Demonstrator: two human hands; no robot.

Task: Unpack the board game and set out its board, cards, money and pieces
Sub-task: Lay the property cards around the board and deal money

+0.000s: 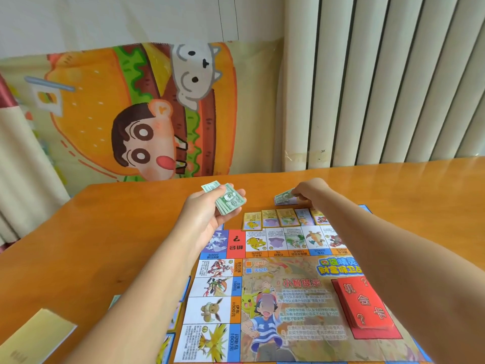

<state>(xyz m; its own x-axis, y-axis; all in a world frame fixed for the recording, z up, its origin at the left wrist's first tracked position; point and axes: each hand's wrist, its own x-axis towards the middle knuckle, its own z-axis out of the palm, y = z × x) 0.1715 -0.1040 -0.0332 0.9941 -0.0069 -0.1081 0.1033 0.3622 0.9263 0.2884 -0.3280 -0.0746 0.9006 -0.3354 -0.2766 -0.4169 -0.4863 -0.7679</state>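
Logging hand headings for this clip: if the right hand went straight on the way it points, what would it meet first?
The small money pile on the table: the right hand points leftward at it, fingertips seemingly pinching its top note.

The red card stack [363, 304] on the game board [288, 306] reads 机会卡 between question marks. The board's centre bears the heading 小智提示 and the legend 陆地队, 天空队. Its edge squares show prices 1000元 and 2000元.

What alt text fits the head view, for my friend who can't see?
The left hand holds a stack of green play money while the right hand pinches a note on a small pile, beyond a game board on a wooden table.
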